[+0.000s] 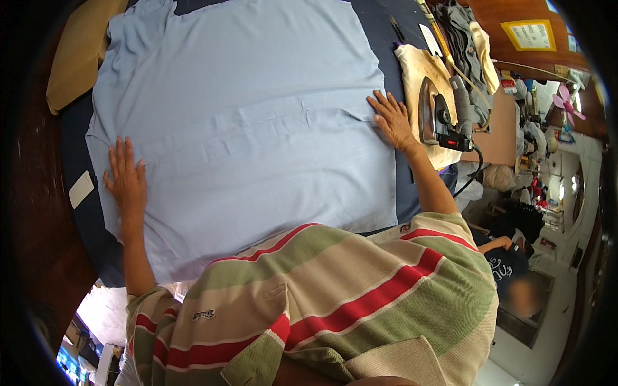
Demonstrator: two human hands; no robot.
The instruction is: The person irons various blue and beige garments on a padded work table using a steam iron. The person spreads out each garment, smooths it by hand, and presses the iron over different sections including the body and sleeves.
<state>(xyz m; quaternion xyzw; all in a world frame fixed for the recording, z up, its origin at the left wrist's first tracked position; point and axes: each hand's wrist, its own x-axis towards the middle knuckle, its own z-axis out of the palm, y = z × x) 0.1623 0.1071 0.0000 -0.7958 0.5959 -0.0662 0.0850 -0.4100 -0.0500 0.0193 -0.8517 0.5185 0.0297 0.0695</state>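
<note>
Flat, left hand [126, 180] and right hand [393, 119] spread open, pressing opposite edges of blue cloth [244, 122], iron [430, 110] just beside

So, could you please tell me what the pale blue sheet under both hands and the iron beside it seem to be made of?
The pale blue sheet looks like thin woven cloth, matte, with soft creases across its middle. The iron seems to have a shiny metal soleplate, which reflects light, and a dark body, probably plastic. It rests on a stained cream cloth pad.

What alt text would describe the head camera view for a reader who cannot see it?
A person's left hand and right hand press flat on a light blue cloth spread over a dark padded table. An iron rests on a stained pad beside the right hand.
</note>
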